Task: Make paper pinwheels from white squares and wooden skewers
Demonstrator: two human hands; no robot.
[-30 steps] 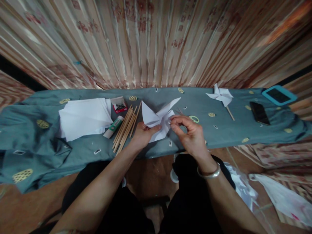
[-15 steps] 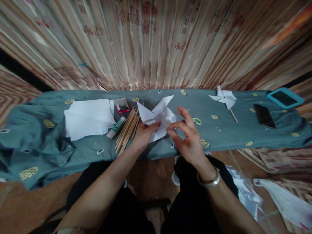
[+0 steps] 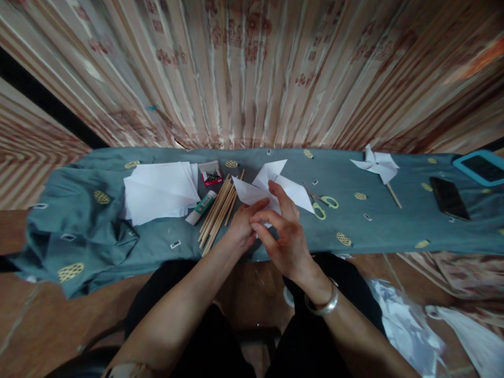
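Note:
A white paper pinwheel (image 3: pixel 297 193) with pointed, folded blades is held above the cloth in the middle. My left hand (image 3: pixel 243 223) is closed on its near side, thumb lying over the paper. Thumb and index finger of my right hand (image 3: pixel 289 239) are pinched together just beside the left hand's fingers; whatever sits in the pinch is too small to make out. Its other fingers reach up over the pinwheel's centre and hide part of it. Green-handled scissors (image 3: pixel 319 210) lie to the right, partly behind a blade.
Left of my hands are wooden sticks (image 3: pixel 216 216), a glue stick (image 3: pixel 201 207), a small red box (image 3: pixel 211 175) of metal pieces and stacked white paper (image 3: pixel 159 191). A pinwheel on a stick (image 3: pixel 378 165), a black phone (image 3: pixel 449 197) and a blue-framed tablet (image 3: pixel 482 167) lie right.
My right hand has moved left and its pinch now meets the left hand's fingers. The pinwheel has turned, and more of the scissors shows. The camera view has shifted slightly.

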